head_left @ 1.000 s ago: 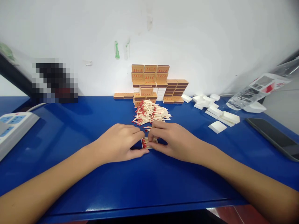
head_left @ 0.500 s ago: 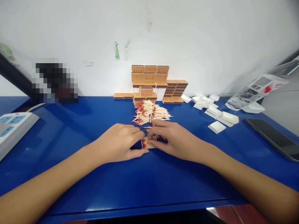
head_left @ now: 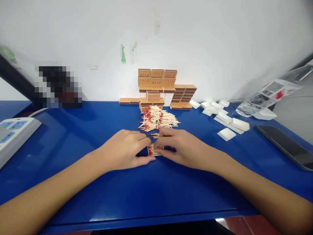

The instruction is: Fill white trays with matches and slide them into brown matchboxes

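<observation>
A small white matchbox tray [head_left: 148, 150] lies on the blue table, filled with red-tipped matches [head_left: 151, 151]. Thumb and forefinger of my left hand [head_left: 128, 148] clasp the tray's left end from its near and far sides. Over its right part, my right hand [head_left: 178, 145] has its fingertips pinched together on the matches inside; these fingers hide that end of the tray. Just beyond, a few loose matches [head_left: 154, 135] lie near a big heap of matches [head_left: 158, 119].
Orange matchboxes [head_left: 156, 81] are stacked against the wall behind the heap. To the right lie white empty trays [head_left: 226, 134], a plastic bottle [head_left: 264, 94] and a phone [head_left: 286, 147]. A power strip [head_left: 17, 137] sits at the left.
My right fingertips have shifted slightly over the matches in the tray. My left hand keeps its place on the tray.
</observation>
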A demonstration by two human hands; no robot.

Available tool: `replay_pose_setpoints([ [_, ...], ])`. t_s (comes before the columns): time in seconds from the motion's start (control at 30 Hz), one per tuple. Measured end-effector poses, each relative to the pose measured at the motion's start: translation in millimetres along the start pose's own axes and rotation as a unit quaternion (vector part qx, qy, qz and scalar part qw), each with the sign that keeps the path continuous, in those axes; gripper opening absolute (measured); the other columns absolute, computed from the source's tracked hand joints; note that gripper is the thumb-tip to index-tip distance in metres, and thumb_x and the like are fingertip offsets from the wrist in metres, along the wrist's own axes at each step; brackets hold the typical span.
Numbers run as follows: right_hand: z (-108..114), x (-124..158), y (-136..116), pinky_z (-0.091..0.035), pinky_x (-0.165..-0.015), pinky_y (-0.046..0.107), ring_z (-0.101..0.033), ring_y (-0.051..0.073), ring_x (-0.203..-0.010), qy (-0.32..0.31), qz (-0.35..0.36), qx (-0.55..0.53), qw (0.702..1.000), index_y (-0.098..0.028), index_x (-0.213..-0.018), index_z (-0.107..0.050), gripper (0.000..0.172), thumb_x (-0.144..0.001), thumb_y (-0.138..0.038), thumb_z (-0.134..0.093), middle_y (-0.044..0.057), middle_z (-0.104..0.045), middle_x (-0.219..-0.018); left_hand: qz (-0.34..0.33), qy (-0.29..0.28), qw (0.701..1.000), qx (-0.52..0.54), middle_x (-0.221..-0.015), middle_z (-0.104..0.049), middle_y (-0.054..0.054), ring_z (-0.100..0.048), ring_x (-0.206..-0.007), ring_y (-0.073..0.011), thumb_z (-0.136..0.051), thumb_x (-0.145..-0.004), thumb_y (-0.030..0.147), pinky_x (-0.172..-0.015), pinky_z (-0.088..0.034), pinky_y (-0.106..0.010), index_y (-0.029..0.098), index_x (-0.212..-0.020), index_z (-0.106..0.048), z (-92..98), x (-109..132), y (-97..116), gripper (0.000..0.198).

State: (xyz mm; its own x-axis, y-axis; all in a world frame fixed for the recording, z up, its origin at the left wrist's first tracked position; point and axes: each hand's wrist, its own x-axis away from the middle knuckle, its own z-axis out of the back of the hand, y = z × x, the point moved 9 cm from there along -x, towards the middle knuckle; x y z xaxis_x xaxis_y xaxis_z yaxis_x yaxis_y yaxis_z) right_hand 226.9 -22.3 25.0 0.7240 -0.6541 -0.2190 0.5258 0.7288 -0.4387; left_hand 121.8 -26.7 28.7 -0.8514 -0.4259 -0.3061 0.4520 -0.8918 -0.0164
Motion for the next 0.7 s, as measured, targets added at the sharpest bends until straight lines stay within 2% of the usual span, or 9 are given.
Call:
replay_pose_setpoints([
  [0.2, -1.5, 0.3, -4.4, -0.045, -0.072, 0.029, -0.059, 0.015, -0.08, -0.003, 0.016, -0.017, 1.0, -0.019, -0.103, -0.076, 0.016, -0.103, -0.022, -0.06, 0.005, -0.061, -0.093, 0.005, -0.007, 1.0, 0.003, -0.08, -0.07, -0.002, -0.069, -0.072, -0.0184, -0.062, -0.101, 0.048, -0.063, -0.045, -0.032, 0.016, -0.089, -0.067, -1.8, 0.1, -0.9, 0.035],
  [0.4, 3.4, 0.6, -2.5, -0.045, -0.072, 0.029, -0.059, 0.015, -0.079, 0.01, 0.01, -0.01, 1.0, -0.019, -0.1, -0.074, 0.013, -0.103, -0.024, -0.062, 0.004, -0.061, -0.093, 0.005, -0.005, 1.0, -0.002, -0.079, -0.07, -0.002, -0.068, -0.071, -0.0177, -0.06, -0.102, 0.048, -0.062, -0.044, -0.031, 0.016, -0.089, -0.067, -0.4, 0.1, -0.6, 0.036],
  [0.7, -1.9, -0.3, 1.5, -0.045, -0.071, 0.029, -0.059, 0.015, -0.077, 0.002, -0.007, -0.004, 1.0, -0.019, -0.099, -0.075, 0.012, -0.102, -0.021, -0.063, 0.004, -0.061, -0.092, 0.002, -0.001, 1.0, -0.001, -0.076, -0.067, -0.001, -0.066, -0.068, -0.018, -0.06, -0.102, 0.048, -0.061, -0.043, -0.033, 0.016, -0.086, -0.067, -0.2, 0.2, 0.0, 0.036],
])
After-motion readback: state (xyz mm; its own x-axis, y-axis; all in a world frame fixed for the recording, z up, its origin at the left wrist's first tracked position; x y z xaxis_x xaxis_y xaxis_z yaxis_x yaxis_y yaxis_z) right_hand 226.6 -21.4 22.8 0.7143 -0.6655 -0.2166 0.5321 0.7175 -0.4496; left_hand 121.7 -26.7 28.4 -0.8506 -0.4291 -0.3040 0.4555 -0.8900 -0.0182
